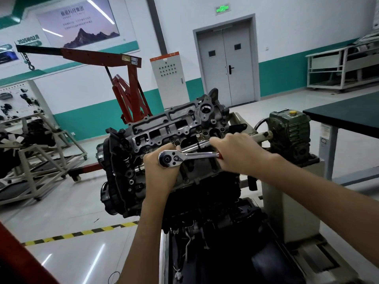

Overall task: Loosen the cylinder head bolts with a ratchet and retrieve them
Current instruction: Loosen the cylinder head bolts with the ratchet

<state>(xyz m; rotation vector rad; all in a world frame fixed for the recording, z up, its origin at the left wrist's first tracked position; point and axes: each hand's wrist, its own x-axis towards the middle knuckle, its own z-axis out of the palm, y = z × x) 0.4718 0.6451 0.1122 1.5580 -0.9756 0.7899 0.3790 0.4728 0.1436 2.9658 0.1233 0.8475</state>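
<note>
Head view: loosening step. Right hand (235, 154) is closed round the ratchet (194, 156) handle; left hand (162, 175) wraps its head, steadying it on the cylinder head (164, 128) just beyond both hands. The bolt beneath is hidden. The next move probably calls for a firm handle sweep with the socket kept square.

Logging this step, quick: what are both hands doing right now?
Left hand: curled round the ratchet head, holding it.
Right hand: grips the ratchet handle.

Lit brightly, evenly from overhead. Glares in white streaks on the glossy floor (96, 261). Bends lines near the edges.
</note>
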